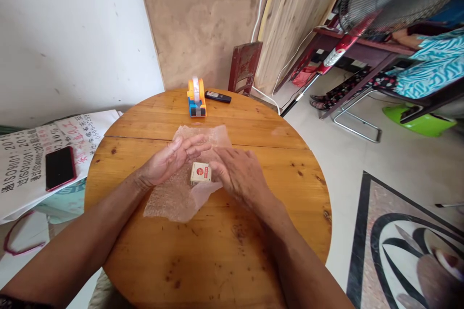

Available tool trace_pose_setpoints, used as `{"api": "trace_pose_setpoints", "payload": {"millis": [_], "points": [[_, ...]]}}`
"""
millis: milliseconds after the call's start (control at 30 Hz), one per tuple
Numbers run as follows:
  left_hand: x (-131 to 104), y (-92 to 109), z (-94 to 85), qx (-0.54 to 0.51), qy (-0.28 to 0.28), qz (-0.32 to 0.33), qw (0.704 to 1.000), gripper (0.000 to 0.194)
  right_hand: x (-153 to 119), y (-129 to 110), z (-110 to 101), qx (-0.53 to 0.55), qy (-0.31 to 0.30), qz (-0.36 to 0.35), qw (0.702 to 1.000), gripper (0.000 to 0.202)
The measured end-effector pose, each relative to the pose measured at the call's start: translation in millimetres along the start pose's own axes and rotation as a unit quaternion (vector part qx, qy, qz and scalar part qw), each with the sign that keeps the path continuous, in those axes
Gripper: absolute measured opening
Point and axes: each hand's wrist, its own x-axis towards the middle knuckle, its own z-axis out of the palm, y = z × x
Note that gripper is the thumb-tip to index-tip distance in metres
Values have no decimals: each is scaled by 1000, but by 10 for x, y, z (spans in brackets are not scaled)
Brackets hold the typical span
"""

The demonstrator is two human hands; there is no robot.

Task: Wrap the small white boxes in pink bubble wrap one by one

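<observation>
Wooden round table (pixel 217 241), planked, with dark knots and a seam across the upper half. On it, near the middle: one sheet of clear bubble wrap (pixel 168 203), spread out, its edges uneven, one flap turned up at the lower right. On the wrap: one small box (pixel 200 173), pale, with red printing on its top face, lying between the two hands.

Left hand (pixel 174 157): beside the box on its upper left, above the wrap, fingers extended and loosely together, nothing in the grasp. Right hand (pixel 239 174): at the box's right, fingers stretched out, thumb spread away from them and overlapping the box's right edge in the view; whether it touches cannot be told.

Far side of the table: one tape dispenser (pixel 196 99), orange and blue, loaded with a roll; just right of it, one dark handheld device (pixel 218 97), lying flat. Behind: one dark red chair (pixel 244 65).

To the left, lower: one phone (pixel 60 168), black screen, red edge, on a white printed sheet (pixel 21 142).

To the right: one fan (pixel 333 55) on a stand; beyond it, a seated person (pixel 431 65) in a blue-and-white patterned garment.
</observation>
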Motion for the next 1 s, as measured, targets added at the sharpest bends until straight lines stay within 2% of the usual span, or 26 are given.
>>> {"api": "trace_pose_setpoints", "payload": {"millis": [100,200,300,467,600,800,1000], "points": [[-5,-17,-18,34,36,-17,999,62,2,159,-59,-36,-67,62,995,34],[-7,-44,-50,90,80,-37,992,57,-28,260,-65,-45,-108,36,992,24],[-5,-82,-92,137,98,-64,984,68,-46,297,-16,-43,-117,13,992,27],[-32,-135,-99,202,48,-86,974,95,-30,320,89,-46,-98,10,994,28],[-63,-141,-72,250,28,-71,965,97,-21,345,126,-48,-88,22,995,30],[-58,-87,-75,246,16,-78,966,102,13,414,197,-32,-65,20,997,31],[-70,-27,-38,305,3,-93,948,102,46,426,199,-36,-58,28,997,31]]}}
